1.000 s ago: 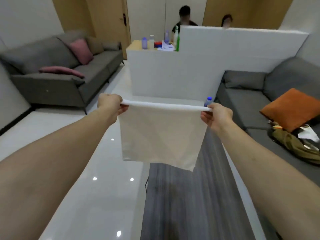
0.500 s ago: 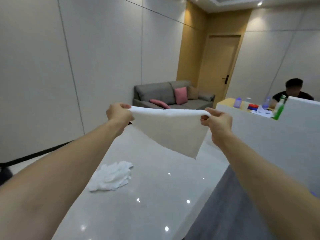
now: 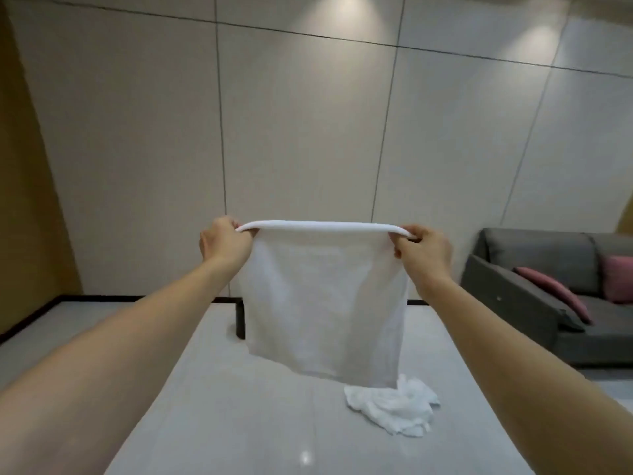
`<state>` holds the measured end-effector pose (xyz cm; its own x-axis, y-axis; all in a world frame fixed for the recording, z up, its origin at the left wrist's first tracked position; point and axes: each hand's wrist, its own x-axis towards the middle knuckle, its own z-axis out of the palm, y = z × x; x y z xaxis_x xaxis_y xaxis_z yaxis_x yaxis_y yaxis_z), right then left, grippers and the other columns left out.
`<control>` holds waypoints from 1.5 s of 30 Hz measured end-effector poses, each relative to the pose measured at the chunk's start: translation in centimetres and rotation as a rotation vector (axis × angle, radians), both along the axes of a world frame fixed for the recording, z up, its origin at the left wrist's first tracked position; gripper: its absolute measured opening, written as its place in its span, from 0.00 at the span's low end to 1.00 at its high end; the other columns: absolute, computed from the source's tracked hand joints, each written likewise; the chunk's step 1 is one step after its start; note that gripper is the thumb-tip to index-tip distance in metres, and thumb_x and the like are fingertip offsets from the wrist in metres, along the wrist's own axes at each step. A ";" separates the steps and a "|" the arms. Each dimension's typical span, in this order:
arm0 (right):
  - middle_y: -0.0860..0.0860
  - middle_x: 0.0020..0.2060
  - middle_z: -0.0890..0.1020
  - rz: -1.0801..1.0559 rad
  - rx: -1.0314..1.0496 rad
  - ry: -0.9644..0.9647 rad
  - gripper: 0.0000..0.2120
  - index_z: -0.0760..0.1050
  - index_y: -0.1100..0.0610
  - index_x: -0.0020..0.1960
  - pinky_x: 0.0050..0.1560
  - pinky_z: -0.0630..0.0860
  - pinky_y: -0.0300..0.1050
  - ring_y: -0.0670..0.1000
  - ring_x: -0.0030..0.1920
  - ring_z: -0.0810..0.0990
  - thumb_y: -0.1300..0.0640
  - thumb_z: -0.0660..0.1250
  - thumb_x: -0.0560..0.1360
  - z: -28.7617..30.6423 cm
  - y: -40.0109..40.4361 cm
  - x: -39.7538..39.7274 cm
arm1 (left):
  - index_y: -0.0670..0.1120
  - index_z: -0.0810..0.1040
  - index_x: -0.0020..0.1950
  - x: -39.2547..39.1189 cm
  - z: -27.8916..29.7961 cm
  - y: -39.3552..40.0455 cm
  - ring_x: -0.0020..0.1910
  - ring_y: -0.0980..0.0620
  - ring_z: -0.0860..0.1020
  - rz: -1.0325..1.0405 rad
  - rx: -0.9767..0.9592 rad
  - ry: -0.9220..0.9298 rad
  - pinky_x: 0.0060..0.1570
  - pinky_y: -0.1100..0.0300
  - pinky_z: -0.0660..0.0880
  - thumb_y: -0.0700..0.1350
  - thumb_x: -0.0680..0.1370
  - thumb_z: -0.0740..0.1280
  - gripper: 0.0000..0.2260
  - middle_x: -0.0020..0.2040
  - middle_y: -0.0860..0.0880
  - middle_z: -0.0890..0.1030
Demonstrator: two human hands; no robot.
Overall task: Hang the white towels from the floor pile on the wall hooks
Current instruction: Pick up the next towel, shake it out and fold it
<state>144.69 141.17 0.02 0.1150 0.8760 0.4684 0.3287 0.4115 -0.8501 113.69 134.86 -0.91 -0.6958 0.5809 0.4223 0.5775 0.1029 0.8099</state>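
Note:
A white towel [image 3: 322, 303] hangs flat in front of me, folded over along its top edge. My left hand [image 3: 224, 243] pinches the top left corner and my right hand [image 3: 423, 250] pinches the top right corner, both arms stretched forward. On the glossy floor, below and right of the hanging towel, lies a crumpled pile of white towels [image 3: 394, 406]. The panelled wall [image 3: 308, 132] fills the view behind the towel; I see no hooks on it, and the towel hides part of it.
A grey sofa [image 3: 548, 303] with pink cushions [image 3: 616, 282] stands at the right against the wall. A dark object [image 3: 240, 318] stands on the floor at the wall base, partly hidden behind the towel. A tan panel [image 3: 27, 200] borders the left.
My view has swung left from the sofas and counter to face the panelled wall. Both hands still hold the towel stretched out, and the floor pile now lies at lower right.

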 end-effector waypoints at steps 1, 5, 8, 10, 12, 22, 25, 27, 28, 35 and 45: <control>0.47 0.30 0.82 0.041 -0.001 -0.007 0.06 0.83 0.46 0.39 0.40 0.77 0.44 0.50 0.36 0.81 0.52 0.68 0.72 0.3 0.4 -3.3 | 0.47 0.78 0.39 -3.0 0.5 -0.6 0.43 0.41 0.78 0.041 -0.008 0.042 0.40 0.56 0.72 0.52 0.73 0.69 0.10 0.38 0.46 0.80; 0.52 0.32 0.83 0.188 -0.025 -0.015 0.07 0.81 0.43 0.36 0.48 0.83 0.55 0.58 0.40 0.84 0.51 0.68 0.71 1.5 2.0 -16.5 | 0.46 0.79 0.46 -14.9 2.2 -3.5 0.45 0.42 0.76 0.189 -0.032 0.195 0.40 0.55 0.73 0.47 0.77 0.67 0.05 0.45 0.43 0.79; 0.51 0.32 0.82 0.238 -0.036 -0.083 0.07 0.81 0.51 0.34 0.44 0.81 0.50 0.58 0.42 0.83 0.51 0.68 0.70 2.2 3.2 -26.4 | 0.49 0.76 0.43 -22.0 2.8 -6.3 0.42 0.48 0.70 0.303 -0.068 0.237 0.34 0.58 0.68 0.47 0.77 0.66 0.04 0.49 0.46 0.71; 0.51 0.35 0.82 0.239 0.004 -0.193 0.08 0.80 0.53 0.35 0.41 0.74 0.42 0.58 0.44 0.81 0.52 0.68 0.71 2.6 3.5 -32.7 | 0.49 0.75 0.39 -26.5 3.0 -8.6 0.48 0.47 0.68 0.417 -0.125 0.311 0.42 0.56 0.71 0.48 0.75 0.66 0.05 0.50 0.49 0.68; 0.55 0.44 0.79 0.254 0.067 -0.262 0.07 0.82 0.55 0.39 0.45 0.69 0.41 0.59 0.48 0.79 0.54 0.68 0.73 2.9 3.2 -38.8 | 0.49 0.76 0.39 -31.0 3.2 -11.1 0.50 0.48 0.66 0.449 -0.190 0.406 0.48 0.56 0.69 0.46 0.73 0.64 0.05 0.50 0.53 0.67; 0.56 0.39 0.78 0.642 0.150 -0.176 0.04 0.74 0.62 0.45 0.40 0.72 0.48 0.57 0.41 0.75 0.63 0.61 0.75 2.8 2.1 -64.3 | 0.51 0.68 0.39 -48.7 3.5 -19.0 0.34 0.49 0.71 0.551 -0.231 0.287 0.27 0.58 0.63 0.38 0.73 0.59 0.08 0.37 0.47 0.74; 0.52 0.38 0.77 0.815 0.116 -0.143 0.05 0.73 0.59 0.43 0.36 0.69 0.45 0.52 0.38 0.73 0.62 0.59 0.75 2.5 2.7 -72.0 | 0.51 0.74 0.44 -53.6 3.9 -19.1 0.38 0.49 0.73 0.628 -0.204 0.243 0.30 0.59 0.66 0.35 0.73 0.55 0.13 0.42 0.47 0.76; 0.49 0.36 0.75 0.909 0.101 -0.111 0.07 0.71 0.55 0.39 0.34 0.66 0.43 0.50 0.36 0.72 0.61 0.58 0.75 2.7 3.2 -77.1 | 0.46 0.77 0.45 -57.3 4.4 -18.6 0.37 0.48 0.74 0.670 -0.165 0.211 0.32 0.58 0.68 0.34 0.71 0.54 0.14 0.43 0.43 0.78; 0.49 0.35 0.75 0.955 0.087 -0.095 0.08 0.71 0.53 0.38 0.34 0.66 0.43 0.49 0.36 0.71 0.60 0.58 0.74 2.9 3.6 -79.5 | 0.43 0.77 0.44 -59.1 4.7 -18.3 0.36 0.47 0.73 0.688 -0.137 0.195 0.33 0.57 0.68 0.33 0.70 0.53 0.15 0.43 0.40 0.78; 0.53 0.34 0.81 1.282 0.005 -0.018 0.16 0.79 0.56 0.36 0.34 0.79 0.50 0.55 0.37 0.81 0.43 0.71 0.68 6.4 7.8 -94.9 | 0.42 0.79 0.36 -71.1 8.1 -15.5 0.37 0.46 0.75 0.785 -0.018 0.169 0.35 0.57 0.68 0.36 0.70 0.58 0.11 0.36 0.45 0.80; 0.45 0.37 0.85 1.503 -0.050 0.003 0.25 0.80 0.53 0.46 0.31 0.80 0.41 0.47 0.36 0.85 0.42 0.84 0.57 7.2 11.8 -114.3 | 0.40 0.79 0.53 -87.8 7.8 -13.5 0.54 0.43 0.79 0.846 -0.058 0.168 0.50 0.53 0.76 0.70 0.65 0.72 0.35 0.49 0.44 0.81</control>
<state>30.35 153.01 7.22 -0.8793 0.1897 0.4368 -0.3632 0.3260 -0.8728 25.86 121.40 6.87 -0.8354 -0.0804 0.5438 0.3993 0.5911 0.7008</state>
